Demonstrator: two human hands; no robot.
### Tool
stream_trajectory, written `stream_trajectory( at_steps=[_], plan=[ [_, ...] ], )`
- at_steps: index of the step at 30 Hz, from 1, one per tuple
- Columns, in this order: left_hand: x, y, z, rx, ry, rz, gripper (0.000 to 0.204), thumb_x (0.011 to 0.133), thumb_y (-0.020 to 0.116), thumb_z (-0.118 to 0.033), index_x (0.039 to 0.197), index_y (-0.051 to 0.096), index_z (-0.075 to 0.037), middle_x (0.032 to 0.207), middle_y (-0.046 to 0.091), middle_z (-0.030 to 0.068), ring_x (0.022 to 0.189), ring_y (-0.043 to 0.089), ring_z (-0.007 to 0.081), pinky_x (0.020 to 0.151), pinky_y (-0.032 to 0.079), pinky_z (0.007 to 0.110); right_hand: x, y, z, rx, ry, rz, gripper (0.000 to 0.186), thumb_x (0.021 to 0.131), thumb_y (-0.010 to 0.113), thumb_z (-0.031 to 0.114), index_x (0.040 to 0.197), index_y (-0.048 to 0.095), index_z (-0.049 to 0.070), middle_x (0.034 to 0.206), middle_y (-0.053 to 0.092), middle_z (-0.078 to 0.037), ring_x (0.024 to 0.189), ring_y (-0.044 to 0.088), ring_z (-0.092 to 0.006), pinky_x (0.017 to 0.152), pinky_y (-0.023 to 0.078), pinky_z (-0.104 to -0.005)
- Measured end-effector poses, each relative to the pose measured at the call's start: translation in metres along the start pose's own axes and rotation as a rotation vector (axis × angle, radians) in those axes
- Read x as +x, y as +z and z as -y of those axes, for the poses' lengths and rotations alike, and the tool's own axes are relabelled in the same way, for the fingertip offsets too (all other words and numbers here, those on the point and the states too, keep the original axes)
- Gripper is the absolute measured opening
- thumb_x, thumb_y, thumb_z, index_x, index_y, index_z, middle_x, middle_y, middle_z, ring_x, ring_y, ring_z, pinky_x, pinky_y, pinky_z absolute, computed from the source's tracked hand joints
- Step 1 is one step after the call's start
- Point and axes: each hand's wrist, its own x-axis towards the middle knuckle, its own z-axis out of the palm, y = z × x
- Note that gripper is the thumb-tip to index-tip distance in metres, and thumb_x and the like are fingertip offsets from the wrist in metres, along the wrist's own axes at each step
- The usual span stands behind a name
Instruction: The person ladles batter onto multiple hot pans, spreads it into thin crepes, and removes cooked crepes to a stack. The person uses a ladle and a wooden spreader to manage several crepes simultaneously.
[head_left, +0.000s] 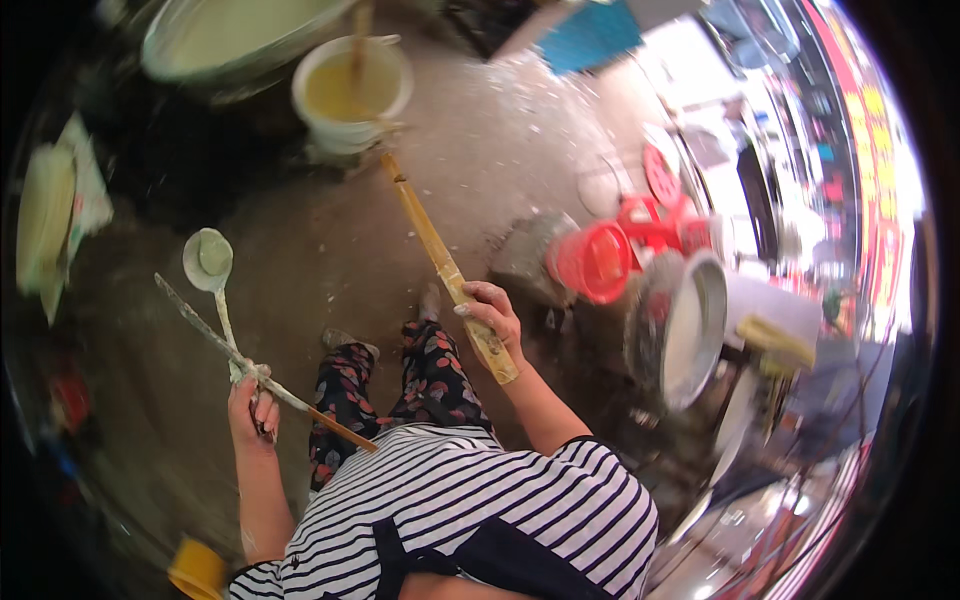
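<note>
Over the grey, batter-spattered floor (330, 250) the person stood in a striped shirt and flowered trousers, with both hands occupied. The right hand (490, 310) was closed around a long flat wooden paddle (440, 260), with the fingers (472, 309) wrapped over its lower part. The paddle went up and away from the body, and its far end lay just beside a white plastic bucket of yellowish liquid (352, 92). A thinner wooden stick stood inside this bucket.

The left hand (250, 405) was clenched on two tools together: a metal ladle with a round bowl coated in pale batter (208, 262), and a thin stick smeared with white paste (250, 365). The two crossed each other at the hand. The bowl of the ladle was pointing up, well apart from the bucket.

Behind the bucket was a large round metal basin of pale batter (235, 35). At the right side stood a red plastic bucket (592, 260) and a tilted round metal pan (690, 330).
</note>
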Motion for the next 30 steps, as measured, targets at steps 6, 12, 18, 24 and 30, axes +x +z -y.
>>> stream_trajectory(
  at_steps=[6, 12, 18, 24, 30],
  plan=[
    [-0.157, 0.071, 0.112, 0.074, -0.061, 0.309, 0.021, 0.093, 0.042, -0.009, 0.111, 0.05, -0.003, 0.099, 0.059, 0.0115, 0.038, 0.036, 0.004, 0.027, 0.032, 0.018, -0.166, -0.194, 0.08, -0.075, 0.021, -0.355, 0.028, 0.071, 0.066, -0.011, 0.093, 0.061, 0.005, 0.11, 0.055, -0.011, 0.102, 0.055, -0.0234, 0.087, 0.045, -0.0304],
    [-0.249, 0.123, 0.162, 0.144, -0.094, 0.441, 0.022, 0.095, 0.039, -0.01, 0.114, 0.047, -0.002, 0.1, 0.058, 0.0103, 0.037, 0.036, 0.0042, 0.026, 0.031, 0.017, -0.23, -0.246, 0.116, 0.176, -0.037, -0.538, 0.024, 0.072, 0.066, -0.009, 0.09, 0.056, 0.005, 0.107, 0.057, -0.01, 0.099, 0.057, -0.0223, 0.087, 0.046, -0.0304],
    [-0.247, 0.171, 0.176, 0.182, -0.227, 0.456, 0.02, 0.095, 0.039, -0.01, 0.112, 0.046, -0.003, 0.102, 0.057, 0.0083, 0.035, 0.033, 0.003, 0.026, 0.027, 0.017, -0.207, -0.264, 0.122, 0.207, -0.022, -0.546, 0.02, 0.074, 0.067, -0.005, 0.085, 0.051, 0.002, 0.1, 0.055, -0.012, 0.088, 0.056, -0.019, 0.076, 0.047, -0.0286],
    [-0.22, 0.212, 0.191, 0.203, -0.272, 0.4, 0.02, 0.094, 0.04, -0.01, 0.112, 0.048, -0.004, 0.097, 0.059, 0.0095, 0.035, 0.033, 0.0028, 0.026, 0.027, 0.016, -0.127, -0.299, 0.064, -0.239, -0.134, -0.536, 0.029, 0.073, 0.058, -0.007, 0.1, 0.053, 0.001, 0.113, 0.052, -0.018, 0.102, 0.055, -0.034, 0.083, 0.048, -0.0359],
    [-0.209, 0.251, 0.207, 0.256, -0.281, 0.315, 0.022, 0.091, 0.043, -0.008, 0.112, 0.049, -0.004, 0.092, 0.06, 0.0104, 0.035, 0.034, 0.0033, 0.026, 0.027, 0.017, -0.085, -0.341, -0.062, -0.542, -0.038, -0.49, 0.031, 0.073, 0.058, -0.003, 0.103, 0.054, 0.003, 0.123, 0.048, -0.02, 0.109, 0.052, -0.035, 0.09, 0.046, -0.04]
  ],
)
